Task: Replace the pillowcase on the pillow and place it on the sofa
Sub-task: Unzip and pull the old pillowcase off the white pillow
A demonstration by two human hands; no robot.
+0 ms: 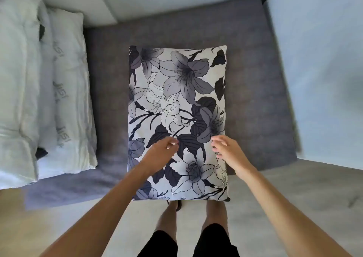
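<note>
Seen from above, a pillow [177, 119] in a grey, white and black flower-print pillowcase lies flat on the grey sofa [253, 91] seat, its near end sticking out past the seat's front edge. The left hand [163, 150] and right hand [228, 150] hover over the pillow's near half, fingers loosely curled, gripping nothing. A stack of white pillows [39, 91] sits on the sofa's left side. Bare legs stand on the floor [294, 194] below.

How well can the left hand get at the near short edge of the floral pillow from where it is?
Probably yes. The left hand hovers over the floral pillow, fingers loosely curled, holding nothing, and nothing lies between it and the near edge overhanging the sofa seat.
</note>
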